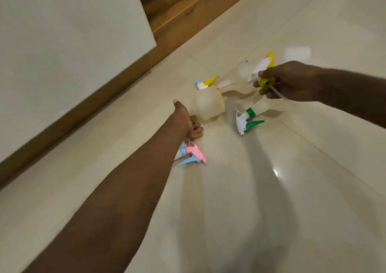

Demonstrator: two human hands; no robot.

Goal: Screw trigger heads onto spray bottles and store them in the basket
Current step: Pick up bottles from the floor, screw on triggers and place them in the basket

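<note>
Spray bottles and trigger heads lie scattered on the pale tiled floor (271, 189), and the picture is blurred with motion. Far left, a white panel (62, 43) with a wooden edge runs along the floor. Next comes the left hand (186, 120), thumb stretched out, fingers curled under and resting against the base of a translucent bottle (208, 104) that lies on its side; how firm that hold is, I cannot tell. Just beneath the left wrist sits a pink and blue trigger head (193, 153), loose on the tiles. Behind the bottle, a yellow and white trigger head (205, 82) lies on the floor, touching or just beside the bottle's far end. Moving right, a green and white trigger head (246, 120) is attached to another clear bottle (269, 106) lying flat. Further right, the right hand (292, 80) is raised above the floor, fingers clamped around a second yellow and white trigger head (264, 69), its thin dip tube (278, 94) trailing out below the fingers.
</note>
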